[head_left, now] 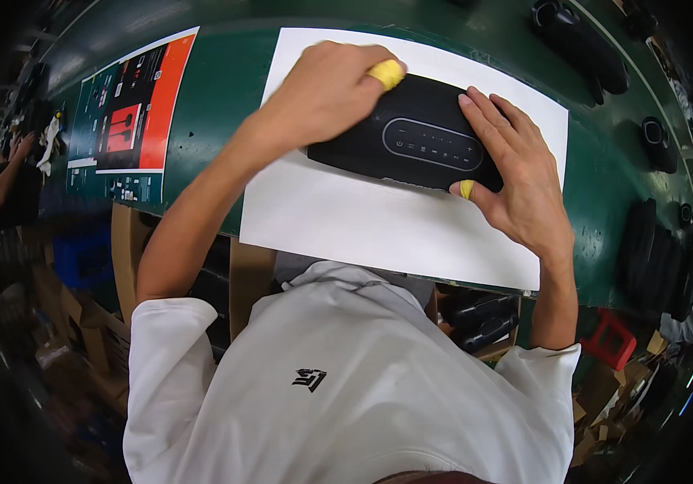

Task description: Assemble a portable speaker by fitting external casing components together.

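A black portable speaker [348, 153] with an oval panel of buttons lies lengthwise on a white sheet [346, 210]. My right hand [524, 173] grips its right end, thumb on the near edge and fingers over the far side. Yellow tape wraps that thumb. At the speaker's far left end is my left hand [326, 93], slightly blurred, its fingers curled in and a yellow-taped digit against the casing. Whatever those curled fingers may hold is hidden beneath the hand.
The sheet rests on a green worktable [209, 105]. A printed instruction sheet [133, 113] lies at the left. More black speakers [580, 52] stand along the right side. Below the table edge are open cardboard boxes [251, 278] and a red plastic stool [609, 340]. Another person's arm [4, 181] shows far left.
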{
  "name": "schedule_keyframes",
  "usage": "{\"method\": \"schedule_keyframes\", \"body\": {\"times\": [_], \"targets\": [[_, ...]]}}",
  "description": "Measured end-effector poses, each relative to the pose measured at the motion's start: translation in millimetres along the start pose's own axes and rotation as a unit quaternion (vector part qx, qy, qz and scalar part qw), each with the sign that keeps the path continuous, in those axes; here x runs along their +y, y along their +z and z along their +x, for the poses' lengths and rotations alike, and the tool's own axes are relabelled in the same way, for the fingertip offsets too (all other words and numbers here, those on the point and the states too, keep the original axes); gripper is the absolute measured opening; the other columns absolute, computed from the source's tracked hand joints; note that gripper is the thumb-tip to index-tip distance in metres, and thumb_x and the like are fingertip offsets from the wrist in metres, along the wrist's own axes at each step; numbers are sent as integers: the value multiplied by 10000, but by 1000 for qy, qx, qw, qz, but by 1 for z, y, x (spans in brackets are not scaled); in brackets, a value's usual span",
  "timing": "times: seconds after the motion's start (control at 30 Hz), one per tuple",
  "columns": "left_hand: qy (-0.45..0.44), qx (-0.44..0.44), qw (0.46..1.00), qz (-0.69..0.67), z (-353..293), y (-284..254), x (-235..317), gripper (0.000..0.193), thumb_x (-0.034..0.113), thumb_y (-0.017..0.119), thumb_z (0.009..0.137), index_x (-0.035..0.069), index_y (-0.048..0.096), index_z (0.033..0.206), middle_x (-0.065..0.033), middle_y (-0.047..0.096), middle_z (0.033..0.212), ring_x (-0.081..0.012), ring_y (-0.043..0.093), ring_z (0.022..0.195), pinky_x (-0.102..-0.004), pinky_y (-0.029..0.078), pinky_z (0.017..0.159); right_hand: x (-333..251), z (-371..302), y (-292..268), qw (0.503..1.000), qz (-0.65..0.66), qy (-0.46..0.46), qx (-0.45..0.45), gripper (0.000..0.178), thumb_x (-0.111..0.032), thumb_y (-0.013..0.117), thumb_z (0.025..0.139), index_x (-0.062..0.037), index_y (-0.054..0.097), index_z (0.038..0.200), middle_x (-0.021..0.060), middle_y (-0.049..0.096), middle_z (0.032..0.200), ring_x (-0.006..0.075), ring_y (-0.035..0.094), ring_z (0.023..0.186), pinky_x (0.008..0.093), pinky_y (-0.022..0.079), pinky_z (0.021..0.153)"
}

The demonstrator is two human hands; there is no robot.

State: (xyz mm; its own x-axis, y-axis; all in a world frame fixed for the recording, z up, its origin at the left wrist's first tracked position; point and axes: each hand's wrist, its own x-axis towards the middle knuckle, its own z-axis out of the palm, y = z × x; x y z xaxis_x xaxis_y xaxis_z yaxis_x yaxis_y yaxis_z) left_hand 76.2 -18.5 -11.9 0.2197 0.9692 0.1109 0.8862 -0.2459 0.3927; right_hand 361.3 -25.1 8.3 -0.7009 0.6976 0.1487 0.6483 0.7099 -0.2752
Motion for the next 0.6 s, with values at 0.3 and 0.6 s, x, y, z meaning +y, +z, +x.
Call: {"method": "schedule_keyframes", "body": {"times": [0.3, 0.6], "targets": [[203, 16, 979, -1, -66, -9, -12, 811, 279, 896, 827, 123, 589, 1561, -98, 552, 1638, -318, 430, 1579, -539, 319, 1318, -8, -6, -3, 1000, 8, 11, 11, 967, -134, 921, 704, -111, 542, 1593, 106, 542, 1636, 455, 520, 1418, 536, 457, 1184], [210, -73, 975, 24, -5, -23, -17, 1032, 427, 882, 634, 114, 552, 1561, -267, 742, 1176, -493, 713, 1142, -559, 557, 995, 16, 0, 5, 924, 356, 127, 64, 895, -242, 878, 896, -42, 444, 1653, 166, 479, 1678, 346, 393, 1580, 450, 290, 1303]]}}
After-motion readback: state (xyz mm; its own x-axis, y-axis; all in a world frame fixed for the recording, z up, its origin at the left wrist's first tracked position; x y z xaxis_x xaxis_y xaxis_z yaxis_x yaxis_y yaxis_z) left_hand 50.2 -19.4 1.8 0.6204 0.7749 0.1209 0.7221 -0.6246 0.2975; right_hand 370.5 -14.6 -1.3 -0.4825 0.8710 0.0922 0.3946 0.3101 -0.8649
